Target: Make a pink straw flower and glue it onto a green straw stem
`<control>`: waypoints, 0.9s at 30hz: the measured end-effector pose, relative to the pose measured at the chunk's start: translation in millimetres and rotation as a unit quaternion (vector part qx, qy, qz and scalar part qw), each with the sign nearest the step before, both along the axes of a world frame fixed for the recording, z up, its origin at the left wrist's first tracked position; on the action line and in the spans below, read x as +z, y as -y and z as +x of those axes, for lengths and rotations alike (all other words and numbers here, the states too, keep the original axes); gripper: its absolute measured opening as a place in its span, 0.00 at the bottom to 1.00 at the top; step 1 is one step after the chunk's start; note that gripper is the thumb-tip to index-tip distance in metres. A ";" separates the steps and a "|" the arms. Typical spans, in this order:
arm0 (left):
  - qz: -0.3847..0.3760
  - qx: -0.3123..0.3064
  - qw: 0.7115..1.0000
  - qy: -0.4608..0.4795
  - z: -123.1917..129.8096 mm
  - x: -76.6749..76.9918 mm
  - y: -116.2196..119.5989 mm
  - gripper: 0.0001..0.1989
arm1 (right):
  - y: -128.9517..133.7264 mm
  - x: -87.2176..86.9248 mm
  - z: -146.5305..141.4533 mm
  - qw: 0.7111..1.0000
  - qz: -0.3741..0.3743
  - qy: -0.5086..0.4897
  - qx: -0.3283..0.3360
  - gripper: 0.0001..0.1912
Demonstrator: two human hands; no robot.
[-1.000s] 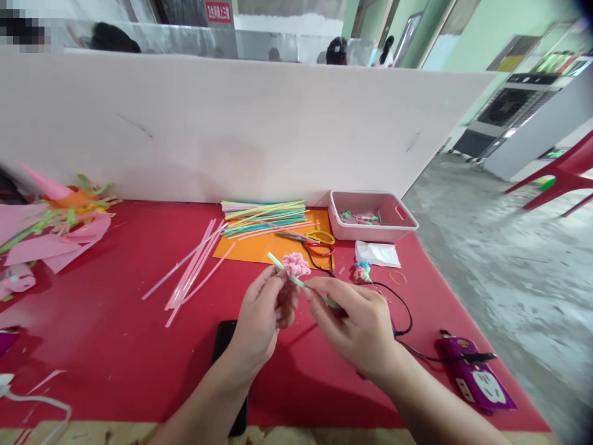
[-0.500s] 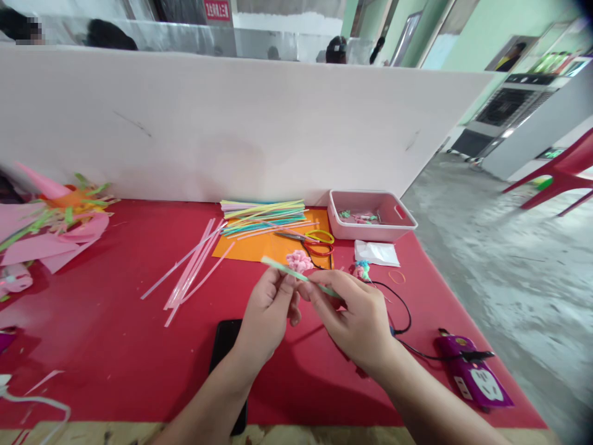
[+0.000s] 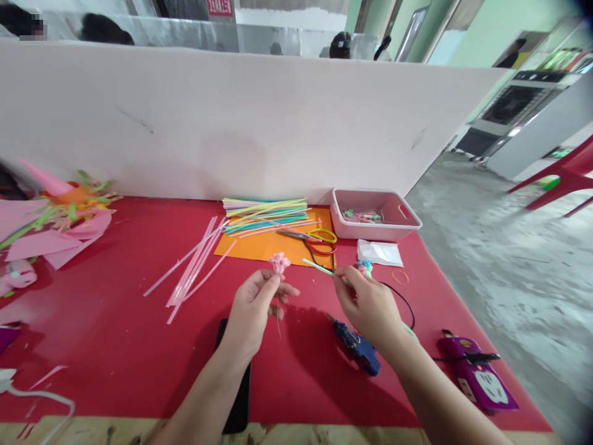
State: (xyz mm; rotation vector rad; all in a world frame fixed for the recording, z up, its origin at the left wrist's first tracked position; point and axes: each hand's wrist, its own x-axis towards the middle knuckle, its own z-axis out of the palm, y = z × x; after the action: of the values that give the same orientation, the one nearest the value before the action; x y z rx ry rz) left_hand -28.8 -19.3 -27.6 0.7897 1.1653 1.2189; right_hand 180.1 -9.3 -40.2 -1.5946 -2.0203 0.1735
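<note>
My left hand [image 3: 254, 304] pinches a small pink flower [image 3: 279, 263] by its thin stem, which hangs below the fingers. My right hand [image 3: 368, 303] is closed on a pale green strip [image 3: 317, 266]. One end points left toward the flower, and a bit of green also shows by the wrist. Flower and strip are apart. Under the right hand, a dark blue glue gun [image 3: 356, 348] lies on the red tabletop [image 3: 139, 358]. Behind that hand sits a small blue and pink bloom [image 3: 365, 267], partly covered.
Scissors [image 3: 308, 236] and a bundle of coloured strips [image 3: 266, 213] lie on orange paper [image 3: 252, 249]. Pink strips [image 3: 197, 266] are to the left. A pink basket [image 3: 377, 230], white packet [image 3: 380, 253], purple power socket [image 3: 479, 374] and black phone [image 3: 238, 395] surround the hands.
My hands have moved apart. The pink flower now shows upright in my left hand, and the green strip has gone right with my right hand. The glue gun has come into view.
</note>
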 end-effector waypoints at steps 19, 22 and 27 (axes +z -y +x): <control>0.016 -0.252 0.962 -0.102 -15.9 -1.2 12.2 0.17 | 5.0 -10.6 -7.1 0.884 -0.201 -0.367 0.208 0.11; -0.052 -0.212 0.971 0.099 -30.7 -2.2 5.4 0.23 | 6.3 -20.0 -9.0 0.851 -0.237 -0.439 0.168 0.12; 0.034 -0.093 0.991 0.086 -23.1 -22.3 8.0 0.10 | 13.9 -31.2 -23.8 0.791 -0.313 -0.505 0.147 0.16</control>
State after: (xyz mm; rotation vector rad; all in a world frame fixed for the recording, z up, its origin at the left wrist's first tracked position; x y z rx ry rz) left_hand -51.9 -27.3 -49.9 0.8081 0.8935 1.1508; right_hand 156.3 -23.2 -71.5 -1.0438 -1.3170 1.5846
